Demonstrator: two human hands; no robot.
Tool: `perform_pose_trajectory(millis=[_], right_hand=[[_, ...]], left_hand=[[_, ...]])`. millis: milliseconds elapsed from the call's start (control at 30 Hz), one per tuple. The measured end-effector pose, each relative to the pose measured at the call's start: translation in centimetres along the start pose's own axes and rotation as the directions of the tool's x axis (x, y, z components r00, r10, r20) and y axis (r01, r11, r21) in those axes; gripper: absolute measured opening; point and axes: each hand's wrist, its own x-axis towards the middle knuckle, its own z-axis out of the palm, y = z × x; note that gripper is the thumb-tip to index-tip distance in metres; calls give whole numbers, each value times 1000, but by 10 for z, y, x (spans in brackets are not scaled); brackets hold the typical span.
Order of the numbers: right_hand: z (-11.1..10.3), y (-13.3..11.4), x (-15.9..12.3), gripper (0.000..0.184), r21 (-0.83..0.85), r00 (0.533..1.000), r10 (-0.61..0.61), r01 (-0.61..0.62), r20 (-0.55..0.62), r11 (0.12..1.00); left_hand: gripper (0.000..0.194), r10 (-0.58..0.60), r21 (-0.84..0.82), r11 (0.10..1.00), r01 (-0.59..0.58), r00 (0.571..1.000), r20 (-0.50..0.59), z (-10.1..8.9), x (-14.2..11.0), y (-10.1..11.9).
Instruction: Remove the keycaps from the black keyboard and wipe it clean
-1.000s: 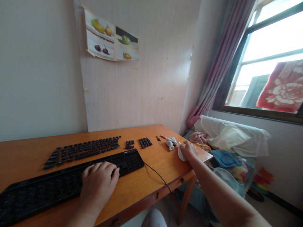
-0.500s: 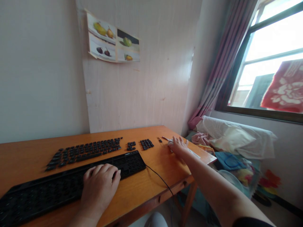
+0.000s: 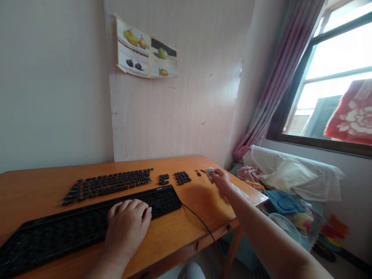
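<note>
My left hand (image 3: 128,224) lies flat, fingers spread, on the right part of a black keyboard frame (image 3: 58,232) whose key sockets are bare. Behind it the removed black keycaps (image 3: 107,184) lie in rows on the orange wooden desk (image 3: 200,201), with two smaller keycap groups (image 3: 182,177) further right. My right hand (image 3: 220,179) reaches to the desk's far right end and its fingers are closed on a crumpled whitish cloth (image 3: 208,171), lifted slightly off the desk. A white tissue (image 3: 238,190) lies on the desk just under my right forearm.
The keyboard cable (image 3: 200,221) runs over the desk's front edge. A fruit poster (image 3: 147,54) hangs on the wall. Right of the desk sit piled bedding (image 3: 287,170), bags and a plastic container (image 3: 286,223). A curtain (image 3: 273,77) and window (image 3: 334,77) are at right.
My right hand left the white tissue at the desk's right edge, moved back to the crumpled cloth and closed on it. My left hand stayed on the keyboard. The camera swung slightly.
</note>
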Motion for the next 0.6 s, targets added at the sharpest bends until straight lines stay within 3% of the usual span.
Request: perform_pose_trajectory(millis=[167,300,433,600], right_hand=[[3,-9,-17,37,304,997,-29,8,65,953],[-1,-15,-34,31,382,986,-58,-7,156,924],[-2,-18,-47,26,314,973,-38,-36,226,949],[2,-16,-57,20,82,966,-39,18,256,996]], left_hand=[[25,5,0,1000,-5,1000,-2,0,-2,-1],[25,7,0,1000,-7,1000,-12,-2,-2,-1],[25,4,2,1000,-4,1000,-6,-2,-2,-1],[25,-9,4,1000,9,1000,-1,1,-2,-3]])
